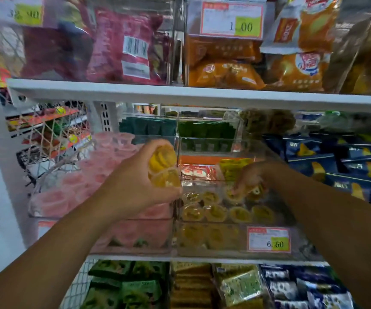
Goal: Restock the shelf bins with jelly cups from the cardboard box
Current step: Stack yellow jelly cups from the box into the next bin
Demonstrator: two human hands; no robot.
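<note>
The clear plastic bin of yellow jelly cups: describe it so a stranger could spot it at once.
Below the white shelf board across the middle, two clear plastic bins stand side by side. It is the right-hand bin. Its neighbour holds pink jelly cups; this holds yellow jelly cups and bears a red-bordered price tag marked 6.60.

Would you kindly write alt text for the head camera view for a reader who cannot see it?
A person's left hand holds two yellow jelly cups before a store shelf, while the right hand grips another cup inside a clear bin of yellow cups. Pink cups fill the bin to its left.
</note>
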